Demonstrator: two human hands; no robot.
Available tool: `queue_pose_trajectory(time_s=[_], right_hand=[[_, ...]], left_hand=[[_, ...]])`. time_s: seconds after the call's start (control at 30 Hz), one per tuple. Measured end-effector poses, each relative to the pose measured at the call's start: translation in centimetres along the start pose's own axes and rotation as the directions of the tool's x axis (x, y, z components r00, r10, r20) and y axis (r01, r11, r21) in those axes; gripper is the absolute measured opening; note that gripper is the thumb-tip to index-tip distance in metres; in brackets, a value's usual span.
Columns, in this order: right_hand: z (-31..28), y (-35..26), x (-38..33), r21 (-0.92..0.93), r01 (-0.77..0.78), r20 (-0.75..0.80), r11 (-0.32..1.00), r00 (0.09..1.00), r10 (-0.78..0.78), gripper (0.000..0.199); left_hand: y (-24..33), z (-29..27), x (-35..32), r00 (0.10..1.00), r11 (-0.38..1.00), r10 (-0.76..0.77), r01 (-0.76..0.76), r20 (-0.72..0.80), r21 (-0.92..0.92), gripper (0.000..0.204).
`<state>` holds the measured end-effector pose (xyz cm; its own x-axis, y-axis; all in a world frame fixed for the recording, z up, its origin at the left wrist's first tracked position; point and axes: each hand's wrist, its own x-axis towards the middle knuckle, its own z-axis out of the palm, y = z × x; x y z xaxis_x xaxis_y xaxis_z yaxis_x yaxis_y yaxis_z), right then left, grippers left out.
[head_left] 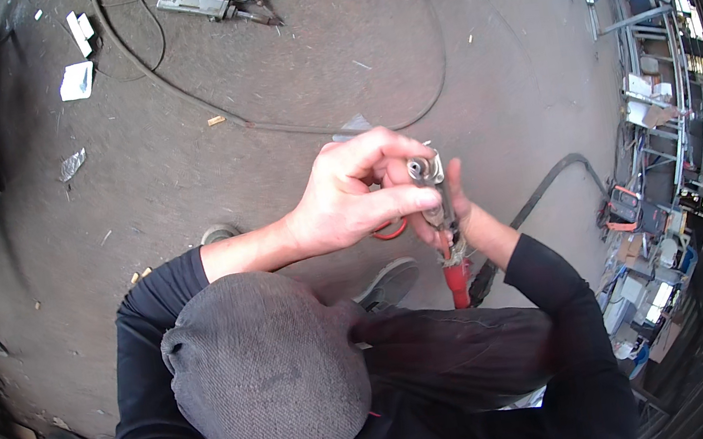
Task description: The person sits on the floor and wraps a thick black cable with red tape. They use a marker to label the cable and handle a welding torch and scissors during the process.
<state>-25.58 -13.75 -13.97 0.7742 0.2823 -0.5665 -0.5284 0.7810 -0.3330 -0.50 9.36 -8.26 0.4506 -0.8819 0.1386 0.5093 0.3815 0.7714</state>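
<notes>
The left hand (349,206) has its fingers clamped on a small metal fitting (424,171) at chest height; the right hand (466,220) grips red-handled pliers (450,245). Steady wrists and a square bite would likely help.

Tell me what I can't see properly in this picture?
- Head view: the metal tool is mostly covered by the left hand.
- Right hand sits behind the tool, its fingers hidden.
- Red handle: its lower end is hidden by the sleeve.
- Shelf clutter is too small.
</notes>
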Motion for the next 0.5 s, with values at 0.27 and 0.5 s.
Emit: queue_pose_trajectory(time_s=[0.27,0.5], right_hand=[[9.9,-9.2,-0.6,-0.69,0.018,-0.436,0.724,0.788,-0.434,0.046],[13.0,-3.7,5.2,-0.963,-0.093,-0.224,0.253,0.796,-0.562,0.104]], left_hand=[[-8.8,-0.5,-2.9,0.759,0.753,-0.651,0.65,0.024,-0.103,0.086],[-13.1,1.4,-4.1,0.762,0.772,-0.619,0.634,0.192,-0.029,0.062]])
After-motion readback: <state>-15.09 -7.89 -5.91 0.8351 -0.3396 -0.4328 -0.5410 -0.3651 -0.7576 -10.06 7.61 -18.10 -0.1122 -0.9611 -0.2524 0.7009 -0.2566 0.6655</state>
